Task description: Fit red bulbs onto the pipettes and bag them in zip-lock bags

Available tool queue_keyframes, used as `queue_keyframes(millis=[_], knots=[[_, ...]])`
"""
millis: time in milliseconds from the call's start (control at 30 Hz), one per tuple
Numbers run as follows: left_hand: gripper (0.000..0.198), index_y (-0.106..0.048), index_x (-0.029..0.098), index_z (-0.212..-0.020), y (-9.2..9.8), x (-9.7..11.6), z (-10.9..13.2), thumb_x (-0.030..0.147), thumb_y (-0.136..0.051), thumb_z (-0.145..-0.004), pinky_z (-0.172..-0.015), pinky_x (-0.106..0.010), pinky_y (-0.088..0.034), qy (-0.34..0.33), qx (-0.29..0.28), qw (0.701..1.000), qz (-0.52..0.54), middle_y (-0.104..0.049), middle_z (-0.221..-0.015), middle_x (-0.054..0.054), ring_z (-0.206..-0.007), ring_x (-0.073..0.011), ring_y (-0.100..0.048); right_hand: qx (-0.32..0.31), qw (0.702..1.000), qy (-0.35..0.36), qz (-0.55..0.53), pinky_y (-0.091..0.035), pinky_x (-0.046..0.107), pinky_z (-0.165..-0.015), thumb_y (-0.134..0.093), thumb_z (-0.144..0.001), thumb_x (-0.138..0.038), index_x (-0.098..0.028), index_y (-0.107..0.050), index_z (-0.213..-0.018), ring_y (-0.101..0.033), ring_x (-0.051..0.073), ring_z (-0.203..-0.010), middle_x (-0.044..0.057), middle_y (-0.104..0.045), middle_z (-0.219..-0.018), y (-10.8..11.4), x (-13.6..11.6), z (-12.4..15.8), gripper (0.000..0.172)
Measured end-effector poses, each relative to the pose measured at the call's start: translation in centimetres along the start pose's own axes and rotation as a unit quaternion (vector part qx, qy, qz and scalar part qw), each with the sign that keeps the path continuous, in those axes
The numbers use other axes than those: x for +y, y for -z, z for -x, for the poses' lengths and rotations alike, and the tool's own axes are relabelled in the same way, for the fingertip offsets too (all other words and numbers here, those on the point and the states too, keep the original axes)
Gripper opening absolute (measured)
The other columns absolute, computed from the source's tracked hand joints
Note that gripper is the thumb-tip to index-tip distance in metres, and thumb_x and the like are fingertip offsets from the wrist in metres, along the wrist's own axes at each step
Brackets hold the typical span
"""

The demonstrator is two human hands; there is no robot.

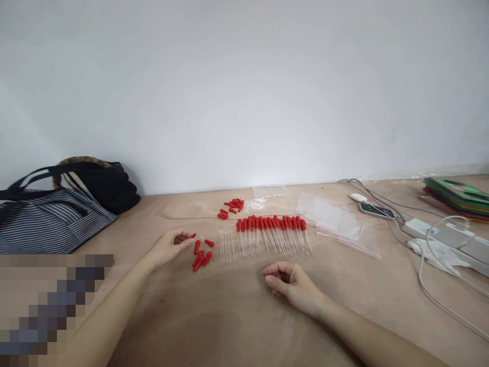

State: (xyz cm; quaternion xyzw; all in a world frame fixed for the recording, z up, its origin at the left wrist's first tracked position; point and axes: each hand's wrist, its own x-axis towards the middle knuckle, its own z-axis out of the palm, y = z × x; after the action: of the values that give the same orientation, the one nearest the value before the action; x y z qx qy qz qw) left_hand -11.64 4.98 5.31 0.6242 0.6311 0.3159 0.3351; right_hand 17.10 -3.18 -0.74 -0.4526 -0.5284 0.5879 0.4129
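My left hand (173, 245) is closed, with a small red rubber dropper bulb (193, 235) at its fingertips. Just right of it lie several loose red bulbs (198, 261) and a thin clear tube (204, 243). Bare glass pipette tubes (226, 246) stand in a short row, side by side on the table. Continuing that row to the right are many droppers (273, 234), clear tubes capped with red bulbs. My right hand (292, 286) hovers or rests in front of the droppers, loosely curled, thumb a little apart from the fingers, nothing visible in it.
More red bulbs (236, 205) and clear tubes (256, 205) lie farther back. Clear plastic bags (336, 219) are spread behind the droppers. At right are a phone-like device (376, 210), cables, a power strip (458, 239) and coloured sheets (456, 196). A striped bag (57, 216) sits left.
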Motion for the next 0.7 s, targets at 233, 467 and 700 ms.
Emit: queue_keyframes(millis=[233, 467, 700], knots=[[0.020, -0.054, 0.016, -0.074, -9.6, 4.0, 6.5, 0.032, -0.062, -0.065, -0.055, -0.024, -0.045, -0.037, -0.183, 0.965, 0.182, -0.059, -0.059, 0.002, -0.054, -0.0116, -0.056, -0.042, 0.992, 0.006, -0.122, -0.039, 0.025, -0.056, -0.068, -0.059, -0.042, -0.017, -0.065, -0.086, -0.048, 0.008, -0.050, -0.001, -0.060, -0.063, -0.6, -0.6, 0.1, 0.037], [0.018, -0.044, 0.019, -0.067, -12.2, 5.7, 7.0, 0.032, -0.055, -0.071, -0.056, -0.026, -0.044, -0.098, -0.185, 0.968, 0.139, -0.058, -0.061, 0.001, -0.059, -0.0136, -0.056, -0.031, 0.980, 0.019, -0.194, -0.037, 0.020, -0.055, -0.066, -0.064, -0.038, -0.015, -0.063, -0.068, -0.049, 0.008, -0.056, -0.001, -0.056, -0.060, -0.9, -0.5, 0.1, 0.024], [0.027, -0.065, 0.017, -0.069, -5.6, 4.3, -1.1, 0.042, -0.055, -0.068, -0.081, -0.047, -0.032, -0.012, 0.106, 0.907, -0.407, -0.056, -0.099, -0.016, -0.102, -0.0362, -0.042, 0.019, 0.972, -0.023, -0.233, -0.039, 0.020, -0.050, -0.065, -0.064, -0.041, -0.015, -0.055, -0.066, -0.046, 0.006, -0.052, 0.000, -0.055, -0.069, -0.6, -0.4, -0.5, 0.028]])
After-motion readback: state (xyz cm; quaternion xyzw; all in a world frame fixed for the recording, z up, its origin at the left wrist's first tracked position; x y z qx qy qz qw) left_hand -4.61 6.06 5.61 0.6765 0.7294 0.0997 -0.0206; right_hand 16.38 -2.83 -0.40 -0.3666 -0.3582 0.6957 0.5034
